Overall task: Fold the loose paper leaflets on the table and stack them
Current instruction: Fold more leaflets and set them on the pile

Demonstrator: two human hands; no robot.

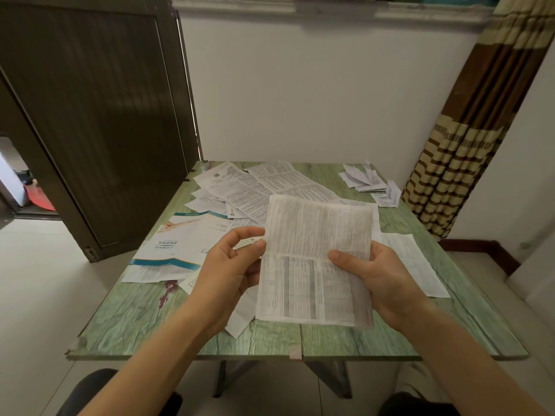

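I hold a printed white leaflet (315, 256) upright above the green table (270, 337); it has a horizontal crease across its middle. My left hand (231, 265) pinches its left edge between thumb and fingers. My right hand (372, 271) grips its right edge, thumb on the front at the crease. Several loose unfolded leaflets (240, 190) lie spread over the table's far left and middle. A teal-and-white brochure (180, 244) lies at the left. A small pile of folded leaflets (365, 178) sits at the far right corner.
A long white sheet (414, 262) lies on the table to the right of my hands. A dark folding door (99, 121) stands at the left, a striped curtain (468, 145) at the right, a white wall behind.
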